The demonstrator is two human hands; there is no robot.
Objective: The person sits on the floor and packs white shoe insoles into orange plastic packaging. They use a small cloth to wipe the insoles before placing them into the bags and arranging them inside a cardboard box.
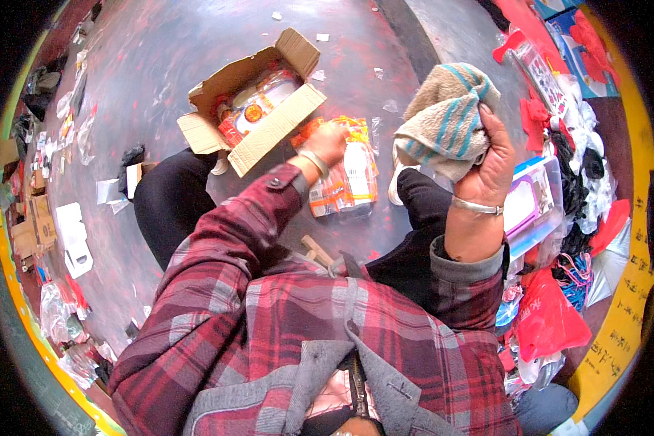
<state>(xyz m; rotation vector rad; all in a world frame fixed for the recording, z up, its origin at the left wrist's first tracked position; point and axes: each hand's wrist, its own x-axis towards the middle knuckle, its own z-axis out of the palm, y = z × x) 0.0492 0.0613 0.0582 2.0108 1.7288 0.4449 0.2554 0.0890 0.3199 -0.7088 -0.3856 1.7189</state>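
My right hand [495,156] is raised on the right, fingers closed around a beige towelling cloth [443,120] with blue stripes. My left hand [328,142] is closed at the upper part of an orange-and-white plastic packet [357,171] lying on the floor between my legs. Its fingertips are partly hidden, and they seem to pinch the wrapper. To the left of that hand stands an open cardboard box [276,127]. Inside it are clear-wrapped packets [258,105] with white and orange parts.
A clear plastic bin [534,200] stands right of my right wrist. Beyond it are red plastic bags [548,312] and black and white bundles. Along the left lie cardboard pieces [40,225], a white card sheet [74,238] and plastic scraps. Near my lap is a small wooden piece [316,251].
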